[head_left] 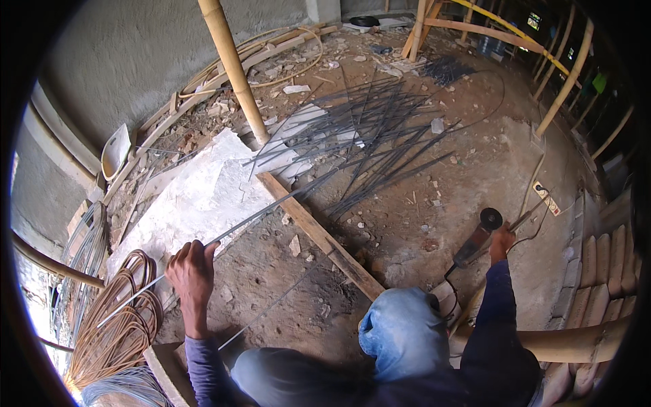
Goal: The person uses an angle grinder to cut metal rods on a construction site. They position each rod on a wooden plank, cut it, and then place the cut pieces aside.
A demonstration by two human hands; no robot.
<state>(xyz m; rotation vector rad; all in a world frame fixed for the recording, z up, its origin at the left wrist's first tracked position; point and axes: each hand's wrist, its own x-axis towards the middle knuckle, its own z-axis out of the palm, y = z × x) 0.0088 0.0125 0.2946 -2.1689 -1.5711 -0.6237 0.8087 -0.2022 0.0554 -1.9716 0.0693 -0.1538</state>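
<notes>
My left hand (191, 275) is closed around a thin steel rod (135, 298), which slants from the lower left up toward the pile of rods. The rod crosses the far end of a wooden board (322, 237) on the dirt floor. Out to the right, my right hand (502, 242) grips an angle grinder (473, 245) with a dark disc at its far end. How the fingers sit on the grinder is partly hidden. Another thin rod (261, 314) lies between my left arm and the board.
Dark steel rods (380, 129) lie crisscrossed ahead. Coiled rusty rods (129, 298) are at lower left. A bamboo pole (234, 68) stands near the wall. A power strip (546, 198) with a cord lies right, near stacked roof tiles (603, 264). Pale sheeting (203, 183) covers ground at left.
</notes>
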